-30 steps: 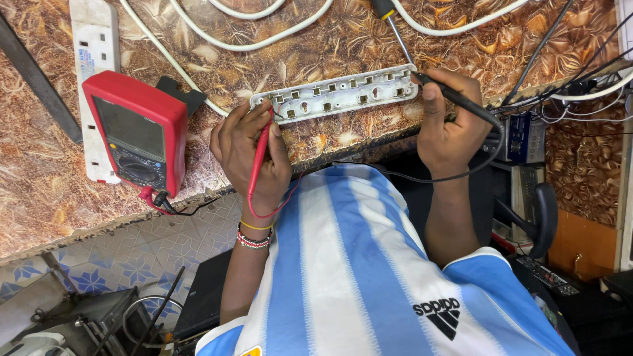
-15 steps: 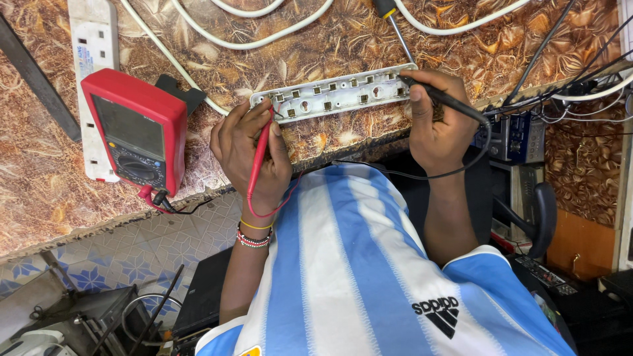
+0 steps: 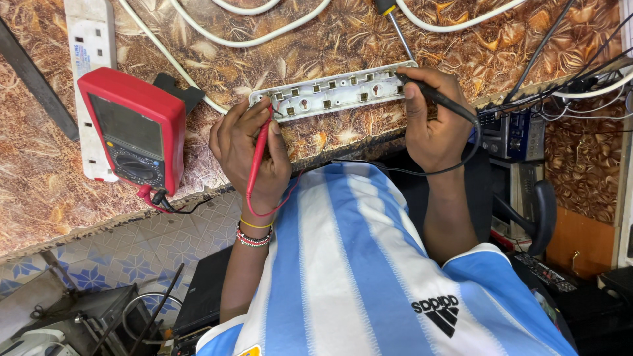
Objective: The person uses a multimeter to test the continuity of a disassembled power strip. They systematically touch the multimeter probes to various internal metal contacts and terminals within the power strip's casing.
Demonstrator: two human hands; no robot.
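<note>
My left hand (image 3: 241, 148) is closed around a red test probe (image 3: 259, 148), whose tip points at the left end of an opened white power strip (image 3: 330, 95) with bare metal contacts. My right hand (image 3: 435, 132) pinches a black test probe (image 3: 440, 100), and its tip touches the strip's right end. Both probe leads run to a red multimeter (image 3: 135, 128) lying left of my left hand on the brown patterned tabletop (image 3: 39, 171). My blue and white striped shirt fills the lower middle.
A white extension socket (image 3: 89, 39) lies behind the multimeter. A screwdriver (image 3: 397, 26) and white cables (image 3: 264, 36) lie beyond the strip. Black wires and a small grey device (image 3: 511, 135) crowd the right edge. Tiled floor (image 3: 132, 250) and dark equipment sit lower left.
My right hand has shifted slightly left with the black probe, bringing its tip onto the strip's right end. The left hand and red probe have hardly moved.
</note>
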